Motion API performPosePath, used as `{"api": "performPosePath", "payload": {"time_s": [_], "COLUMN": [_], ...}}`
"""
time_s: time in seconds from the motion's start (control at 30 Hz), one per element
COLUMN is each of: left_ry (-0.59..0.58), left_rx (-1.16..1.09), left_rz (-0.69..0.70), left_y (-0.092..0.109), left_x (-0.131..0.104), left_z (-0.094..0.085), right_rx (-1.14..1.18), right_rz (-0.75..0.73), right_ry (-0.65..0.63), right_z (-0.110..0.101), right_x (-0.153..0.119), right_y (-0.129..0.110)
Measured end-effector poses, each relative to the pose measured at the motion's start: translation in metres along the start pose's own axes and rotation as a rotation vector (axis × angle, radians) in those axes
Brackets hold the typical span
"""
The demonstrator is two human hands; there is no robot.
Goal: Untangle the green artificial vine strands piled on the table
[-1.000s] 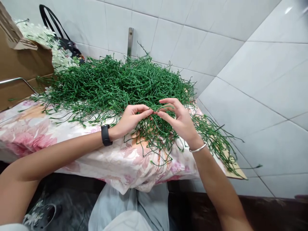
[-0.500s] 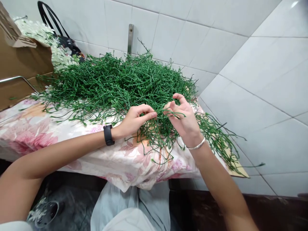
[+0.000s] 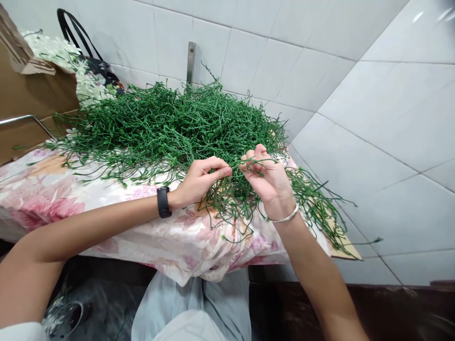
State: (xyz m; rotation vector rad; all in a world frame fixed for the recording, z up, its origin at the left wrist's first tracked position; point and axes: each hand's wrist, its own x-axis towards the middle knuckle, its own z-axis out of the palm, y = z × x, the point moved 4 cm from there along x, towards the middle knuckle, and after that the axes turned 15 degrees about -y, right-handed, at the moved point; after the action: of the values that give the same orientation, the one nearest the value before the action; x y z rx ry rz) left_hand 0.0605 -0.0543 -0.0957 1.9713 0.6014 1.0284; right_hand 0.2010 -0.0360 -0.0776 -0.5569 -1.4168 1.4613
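My left hand (image 3: 204, 180) pinches one end of a thin green artificial stem (image 3: 258, 161) between thumb and fingertips. Opposite it, my right hand (image 3: 268, 177) has its palm turned up and its fingers curled around the same stem, whose forked tips stick out over the palm. Behind both hands rises a large tangled pile of green stems (image 3: 170, 123). Looser stems (image 3: 231, 203) hang down under the hands at the front of the table. A black band sits on my left wrist and a silver bangle on my right.
A flowered cloth (image 3: 131, 237) covers the table. At the left stand a cardboard box (image 3: 35, 99), white artificial flowers (image 3: 87, 85) and a black-handled bag (image 3: 101, 68). More stems (image 3: 320, 203) lie on a board at the right. Tiled walls (image 3: 263, 61) close off the back and right.
The fingers of my right hand have curled further in, the raised forefinger coming down toward the stem. My left hand keeps its pinch. The whole view has shifted slightly.
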Motion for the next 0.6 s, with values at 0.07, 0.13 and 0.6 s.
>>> {"api": "performPosePath", "payload": {"time_s": [0.07,0.13,0.6], "left_ry": [0.008,0.015,0.177], "left_rx": [0.002,0.007,-0.120], "left_rz": [0.003,0.017,-0.011], "left_y": [0.000,0.001,-0.016], "left_x": [0.000,0.001,-0.002], "left_z": [0.000,0.000,-0.020], "right_rx": [0.029,0.042,-0.396], "right_rz": [-0.012,-0.026,-0.452], "right_ry": [0.006,0.014,0.249], "right_z": [0.002,0.004,-0.049], "right_x": [0.000,0.000,-0.026], "right_y": [-0.001,-0.001,-0.084]}}
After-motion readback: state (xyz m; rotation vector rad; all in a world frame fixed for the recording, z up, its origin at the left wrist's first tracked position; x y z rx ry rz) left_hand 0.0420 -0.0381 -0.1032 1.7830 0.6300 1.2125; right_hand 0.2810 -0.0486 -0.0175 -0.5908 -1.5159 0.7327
